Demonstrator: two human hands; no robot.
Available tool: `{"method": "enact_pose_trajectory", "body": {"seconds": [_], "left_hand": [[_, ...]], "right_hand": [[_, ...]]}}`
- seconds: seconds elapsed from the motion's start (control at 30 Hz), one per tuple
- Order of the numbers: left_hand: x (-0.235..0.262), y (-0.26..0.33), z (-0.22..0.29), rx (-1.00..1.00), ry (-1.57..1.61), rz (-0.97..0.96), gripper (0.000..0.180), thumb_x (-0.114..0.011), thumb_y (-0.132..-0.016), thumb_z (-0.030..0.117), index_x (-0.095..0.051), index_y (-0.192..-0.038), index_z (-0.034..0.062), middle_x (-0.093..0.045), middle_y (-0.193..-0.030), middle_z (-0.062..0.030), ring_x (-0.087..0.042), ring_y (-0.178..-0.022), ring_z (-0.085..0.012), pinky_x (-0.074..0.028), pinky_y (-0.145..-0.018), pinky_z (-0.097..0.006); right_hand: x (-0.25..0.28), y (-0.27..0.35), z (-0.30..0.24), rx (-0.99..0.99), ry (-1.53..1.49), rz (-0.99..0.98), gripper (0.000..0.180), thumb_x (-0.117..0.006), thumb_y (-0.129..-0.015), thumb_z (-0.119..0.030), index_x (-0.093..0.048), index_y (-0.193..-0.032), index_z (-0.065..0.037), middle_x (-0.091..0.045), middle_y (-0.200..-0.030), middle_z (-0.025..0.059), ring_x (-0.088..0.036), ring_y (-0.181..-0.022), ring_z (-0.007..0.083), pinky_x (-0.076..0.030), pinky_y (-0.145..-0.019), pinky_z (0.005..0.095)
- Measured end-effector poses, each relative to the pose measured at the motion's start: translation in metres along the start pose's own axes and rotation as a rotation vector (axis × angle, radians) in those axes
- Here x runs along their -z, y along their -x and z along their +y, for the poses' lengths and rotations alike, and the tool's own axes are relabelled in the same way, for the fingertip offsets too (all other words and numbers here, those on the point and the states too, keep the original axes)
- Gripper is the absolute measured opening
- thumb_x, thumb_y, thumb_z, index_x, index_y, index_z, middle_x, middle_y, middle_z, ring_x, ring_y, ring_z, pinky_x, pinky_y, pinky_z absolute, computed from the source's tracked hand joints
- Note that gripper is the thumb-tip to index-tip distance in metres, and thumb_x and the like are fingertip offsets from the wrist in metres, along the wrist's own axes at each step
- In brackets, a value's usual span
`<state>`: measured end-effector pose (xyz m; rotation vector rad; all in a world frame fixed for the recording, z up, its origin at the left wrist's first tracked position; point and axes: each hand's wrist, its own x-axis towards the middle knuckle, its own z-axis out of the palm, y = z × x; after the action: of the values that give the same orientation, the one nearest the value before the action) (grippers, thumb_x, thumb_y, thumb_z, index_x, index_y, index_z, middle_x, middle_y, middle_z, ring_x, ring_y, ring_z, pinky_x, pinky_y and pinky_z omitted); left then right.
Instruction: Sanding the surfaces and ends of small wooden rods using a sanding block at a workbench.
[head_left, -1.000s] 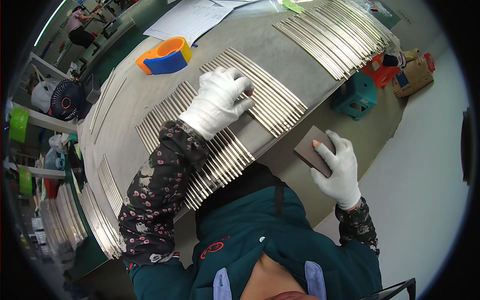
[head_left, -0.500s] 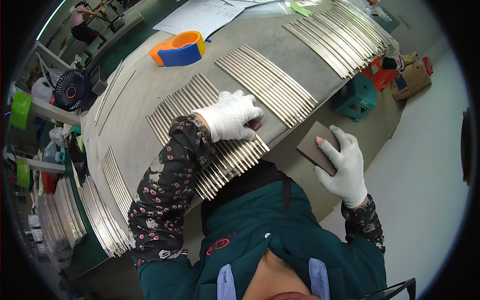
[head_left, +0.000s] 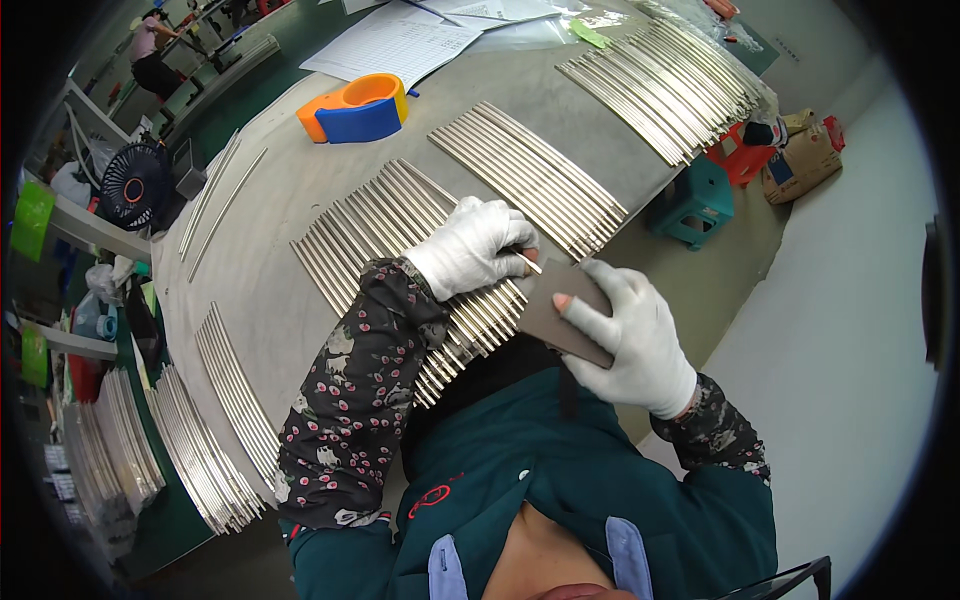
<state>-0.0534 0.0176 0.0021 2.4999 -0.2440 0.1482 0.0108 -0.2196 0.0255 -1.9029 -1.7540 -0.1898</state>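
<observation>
My left hand (head_left: pixel 472 246), in a white glove with bare fingertips, is closed over the near end of a row of thin silver metal rods (head_left: pixel 385 215). Its thumb and fingers pinch one rod (head_left: pixel 528 262), whose tip sticks out toward the right hand. My right hand (head_left: pixel 640 345), gloved the same way, grips a flat grey-brown rectangular block (head_left: pixel 562 315), with the thumb pressed on its upper face. The block is right beside that rod's tip and hides part of the row's near ends; whether they touch I cannot tell.
Further rows of rods lie beyond (head_left: pixel 530 175), at the far right (head_left: pixel 660 85) and at the left (head_left: pixel 235 385). An orange and blue tape dispenser (head_left: pixel 358 108) and paper sheets (head_left: pixel 395 45) rest on the grey table (head_left: pixel 270 265). A teal stool (head_left: pixel 692 205) stands below its right edge.
My right hand has brought the block left and up, from beside the table to the rod ends. My left hand has shifted slightly right, and a rod tip now shows at its fingers.
</observation>
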Motion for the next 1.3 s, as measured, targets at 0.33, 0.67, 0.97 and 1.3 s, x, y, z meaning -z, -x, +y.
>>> {"method": "enact_pose_trajectory", "body": {"seconds": [0.33, 0.67, 0.97, 1.3], "left_hand": [[0.001, 0.0, 0.001, 0.01, -0.008, 0.01, 0.019, -0.073, -0.076, 0.019, -0.065, -0.084, 0.0047, -0.065, -0.08, -0.0107, -0.063, -0.08, -0.0294, -0.049, -0.07, -0.038], [-0.002, 0.001, -0.003, -0.042, -0.059, 0.021, 0.017, -0.068, -0.082, 0.023, -0.066, -0.085, 0.0064, -0.065, -0.081, -0.0084, -0.063, -0.08, -0.027, -0.047, -0.074, -0.037], [0.0, -0.001, -0.003, -0.017, -0.056, -0.008, 0.02, -0.069, -0.081, 0.026, -0.065, -0.086, 0.0072, -0.065, -0.081, -0.0081, -0.062, -0.082, -0.0278, -0.047, -0.074, -0.038], [0.016, -0.003, 0.015, -0.162, -0.517, 0.136, 0.027, -0.075, -0.066, 0.018, -0.059, -0.085, 0.0092, -0.06, -0.083, -0.0049, -0.059, -0.083, -0.0268, -0.047, -0.067, -0.039]], "right_hand": [[0.004, -0.006, 0.013, -0.099, 0.234, 0.062, 0.054, -0.076, -0.059, -0.017, -0.062, -0.111, -0.015, -0.052, -0.118, 0.0196, -0.053, -0.1, 0.0347, -0.048, -0.081, 0.0426], [0.015, -0.011, 0.021, -0.19, 0.591, 0.111, 0.053, -0.076, -0.06, -0.019, -0.062, -0.111, -0.012, -0.052, -0.119, 0.0209, -0.055, -0.097, 0.0356, -0.048, -0.08, 0.0421], [0.02, -0.01, 0.034, -0.215, 0.54, 0.221, 0.049, -0.072, -0.064, -0.014, -0.062, -0.112, -0.011, -0.051, -0.121, 0.0205, -0.051, -0.099, 0.0352, -0.047, -0.082, 0.042], [0.031, 0.026, 0.045, -0.248, 0.371, 0.292, 0.057, -0.073, -0.06, -0.01, -0.06, -0.116, -0.011, -0.051, -0.123, 0.0198, -0.051, -0.103, 0.0345, -0.046, -0.088, 0.0419]]}}
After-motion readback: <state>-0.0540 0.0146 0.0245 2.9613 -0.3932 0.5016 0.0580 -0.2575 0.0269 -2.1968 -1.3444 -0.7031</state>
